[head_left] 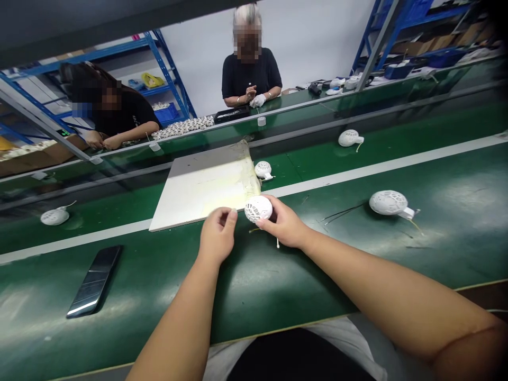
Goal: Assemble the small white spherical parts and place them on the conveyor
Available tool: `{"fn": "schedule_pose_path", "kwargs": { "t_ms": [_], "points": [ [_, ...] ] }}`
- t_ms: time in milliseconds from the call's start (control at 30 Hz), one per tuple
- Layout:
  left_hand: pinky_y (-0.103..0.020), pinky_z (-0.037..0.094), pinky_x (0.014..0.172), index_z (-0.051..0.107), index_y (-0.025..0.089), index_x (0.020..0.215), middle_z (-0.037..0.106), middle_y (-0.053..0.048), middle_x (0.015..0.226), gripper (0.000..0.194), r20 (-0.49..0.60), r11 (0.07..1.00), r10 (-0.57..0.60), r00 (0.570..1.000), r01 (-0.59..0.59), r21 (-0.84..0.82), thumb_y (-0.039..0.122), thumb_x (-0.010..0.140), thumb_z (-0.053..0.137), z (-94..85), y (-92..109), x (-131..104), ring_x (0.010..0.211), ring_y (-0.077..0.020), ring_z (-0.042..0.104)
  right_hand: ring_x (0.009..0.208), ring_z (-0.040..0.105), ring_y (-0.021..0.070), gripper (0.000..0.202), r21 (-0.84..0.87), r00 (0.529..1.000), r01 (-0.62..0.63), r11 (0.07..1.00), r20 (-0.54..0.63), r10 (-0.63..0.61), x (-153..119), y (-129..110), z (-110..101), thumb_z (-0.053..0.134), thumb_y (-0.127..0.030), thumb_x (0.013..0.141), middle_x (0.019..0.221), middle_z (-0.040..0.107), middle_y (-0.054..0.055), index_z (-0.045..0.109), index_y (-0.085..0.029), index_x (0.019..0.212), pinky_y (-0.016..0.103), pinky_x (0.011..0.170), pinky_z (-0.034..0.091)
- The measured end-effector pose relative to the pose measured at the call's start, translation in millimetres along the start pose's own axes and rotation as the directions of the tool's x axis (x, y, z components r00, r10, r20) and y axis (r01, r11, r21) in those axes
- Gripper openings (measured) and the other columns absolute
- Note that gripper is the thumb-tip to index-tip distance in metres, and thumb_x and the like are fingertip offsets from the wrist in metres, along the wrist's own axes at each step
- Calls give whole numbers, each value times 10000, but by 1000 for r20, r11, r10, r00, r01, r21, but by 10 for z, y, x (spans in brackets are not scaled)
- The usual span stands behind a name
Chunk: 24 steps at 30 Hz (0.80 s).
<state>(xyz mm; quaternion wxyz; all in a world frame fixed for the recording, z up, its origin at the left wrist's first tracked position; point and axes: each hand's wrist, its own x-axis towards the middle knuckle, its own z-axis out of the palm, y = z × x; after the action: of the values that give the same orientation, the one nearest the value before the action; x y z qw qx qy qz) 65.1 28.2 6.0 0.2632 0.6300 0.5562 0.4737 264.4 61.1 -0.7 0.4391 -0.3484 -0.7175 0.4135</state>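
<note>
Below a pale wall point(305, 37) and blue shelves point(119, 47), a long green table point(246, 312). Just before a white board point(202, 185), near its right end, a white slotted shell point(259, 209), gripped from the side between thumb and fingers of the right hand point(283, 221). Close by but apart from the shell, the left hand point(217, 235), curled, thumb by fingers; cannot tell whether holding anything. Probably best to grip lightly by the smooth side, leave the slots uncovered and keep the thin wire point(278, 243) hanging below from getting pinched. Along the table, a pale stripe point(333, 177), a dark phone point(94, 280) on the left and more shells point(389, 202) scattered about. Farther back, two dark-topped co-workers point(251, 76), heads bowed, hands raised or busy.
</note>
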Motion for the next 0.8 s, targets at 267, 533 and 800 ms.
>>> {"fn": "schedule_pose_path", "kwargs": {
  "t_ms": [267,533,800],
  "points": [
    [-359,485,948,719,187,1070,703,-96,1097,421,62,916,400,914,-396,-69,466,1019,407,156,138,-85,1051,-216,643,929,638,234,546,-143,982,-25,989,183,52,-138,-106,114,674,-438,837,1088,678,94,499,-180,1284,396,844,498],
    [-355,498,968,723,179,1025,713,-96,1131,297,9,902,199,980,-179,-393,384,991,511,308,161,-190,1070,-227,660,938,630,194,561,384,988,-94,919,-78,134,-99,1,206,369,-666,940,1091,636,75,465,-227,1277,345,803,529],
    [-402,466,1049,747,166,912,726,-106,1109,522,13,852,227,974,-192,-487,435,1042,319,503,258,-253,1108,-235,650,965,658,214,589,458,978,-120,881,-96,184,-123,-78,300,383,-698,928,963,698,68,572,-194,1166,393,928,511]
  ]
}}
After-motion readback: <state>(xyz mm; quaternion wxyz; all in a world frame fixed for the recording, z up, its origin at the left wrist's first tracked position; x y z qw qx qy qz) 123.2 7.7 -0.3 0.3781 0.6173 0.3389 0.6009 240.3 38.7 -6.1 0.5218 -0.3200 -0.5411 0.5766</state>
